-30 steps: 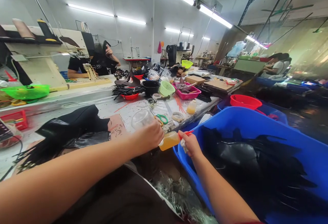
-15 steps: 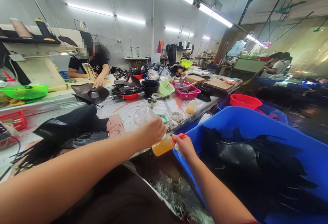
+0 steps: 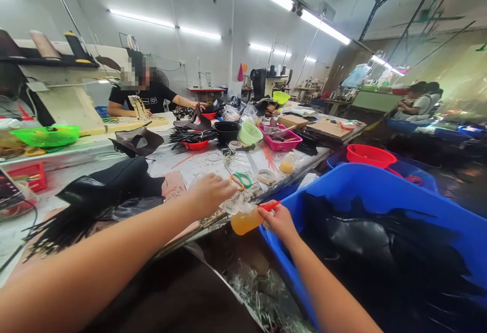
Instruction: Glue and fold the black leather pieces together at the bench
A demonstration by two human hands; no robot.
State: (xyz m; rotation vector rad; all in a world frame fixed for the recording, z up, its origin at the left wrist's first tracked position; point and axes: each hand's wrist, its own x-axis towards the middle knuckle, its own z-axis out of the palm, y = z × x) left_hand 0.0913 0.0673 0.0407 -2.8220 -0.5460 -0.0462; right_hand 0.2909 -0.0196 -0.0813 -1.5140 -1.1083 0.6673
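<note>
My right hand (image 3: 279, 221) grips a clear squeeze bottle of yellow-orange liquid (image 3: 245, 222) near its neck. A red pointed nozzle cap (image 3: 269, 205) sticks out between the thumb and fingers of that same hand. The bottle leans to one side, just off the table edge. Just left of the bottle is my left hand (image 3: 213, 193), blurred by motion; whether it still has the clear container is hard to see. Crumpled-looking clear plastic (image 3: 233, 204) shows between this hand and the bottle. Beyond lie scissors with green and orange handles (image 3: 242, 180) and a tape roll (image 3: 265, 176).
A blue tub (image 3: 353, 175) of black pieces stands at my right, with a red basin (image 3: 371, 155) behind it. Black leather pieces (image 3: 110, 180) lie at left on the table. Farther back are a pink basket (image 3: 281, 141), another yellow-liquid bottle (image 3: 287, 162) and a co-worker (image 3: 142, 99).
My left hand has shifted left, away from the bottle's neck, uncovering the scissors. My right hand keeps hold of the bottle. The co-worker's arm now reaches out towards a red basket.
</note>
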